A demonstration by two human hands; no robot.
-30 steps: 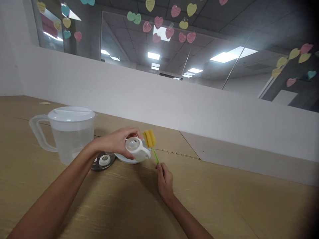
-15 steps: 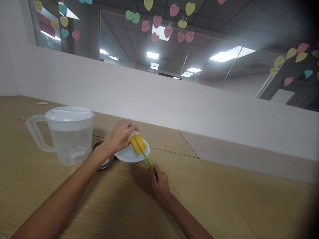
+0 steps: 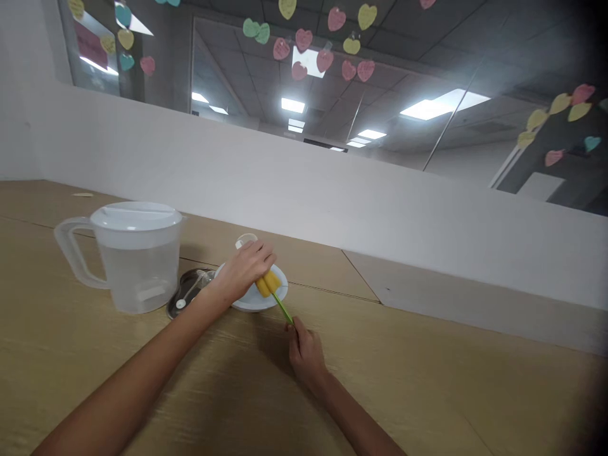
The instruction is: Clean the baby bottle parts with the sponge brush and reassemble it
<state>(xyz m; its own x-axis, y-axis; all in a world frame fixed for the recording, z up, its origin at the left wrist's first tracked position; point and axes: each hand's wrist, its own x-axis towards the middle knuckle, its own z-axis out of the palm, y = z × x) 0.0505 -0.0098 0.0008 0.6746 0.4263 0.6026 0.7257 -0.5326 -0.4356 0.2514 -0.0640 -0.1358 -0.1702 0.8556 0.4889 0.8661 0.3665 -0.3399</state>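
Observation:
My right hand [image 3: 306,354] is closed around the green handle of a sponge brush [image 3: 268,285], whose yellow head points up and left. My left hand [image 3: 249,266] is curled over the upper end of the yellow sponge. Its fingers hide what is in their grip. Under the sponge and the left hand stands a shallow white bowl [image 3: 254,307]. A small clear rounded piece with a white part [image 3: 246,240] shows just beyond the left hand. Left of the bowl, a dark metal tray [image 3: 173,310], partly behind the left forearm, bears small white and clear parts [image 3: 181,304].
A lidded translucent plastic pitcher [image 3: 140,266] stands on the left, its handle to the left. The wooden table [image 3: 427,380] meets a low white wall [image 3: 285,190] at the back. Above that is glass with heart-shaped paper notes [image 3: 304,39].
My left hand has moved right and down over the sponge, covering the white rounded piece seen at its fingertips before. More of the tray shows, and the clear piece beyond the hand has come into view.

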